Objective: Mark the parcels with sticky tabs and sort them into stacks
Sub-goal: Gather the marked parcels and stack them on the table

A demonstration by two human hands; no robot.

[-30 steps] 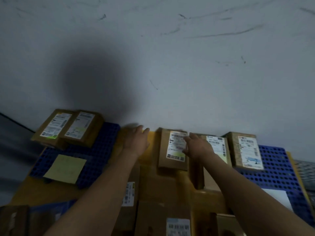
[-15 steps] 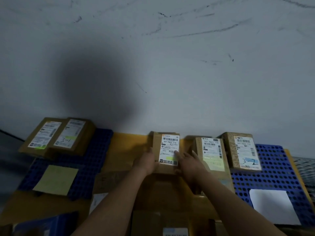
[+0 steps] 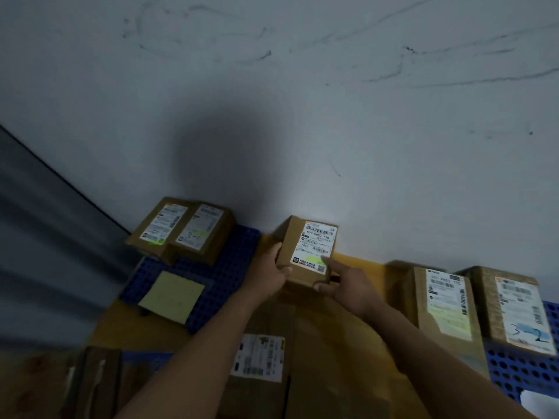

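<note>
Held parcel (image 3: 298, 261) at 12 o'clock of hands: left hand (image 3: 272, 275) grips left side, right hand (image 3: 351, 287) pinches near edge, finger (image 3: 334, 264) on green tab (image 3: 314, 258). Weak hold: parcel may fall. Finger rub: tab may peel.

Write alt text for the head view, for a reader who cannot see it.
Two hands hold a small brown parcel before a grey wall: the left hand grips its left side, the right hand its near edge, index finger on the label. A pair of labelled parcels lies at left on a blue pallet, near a yellow note pad; another pair at right.
</note>
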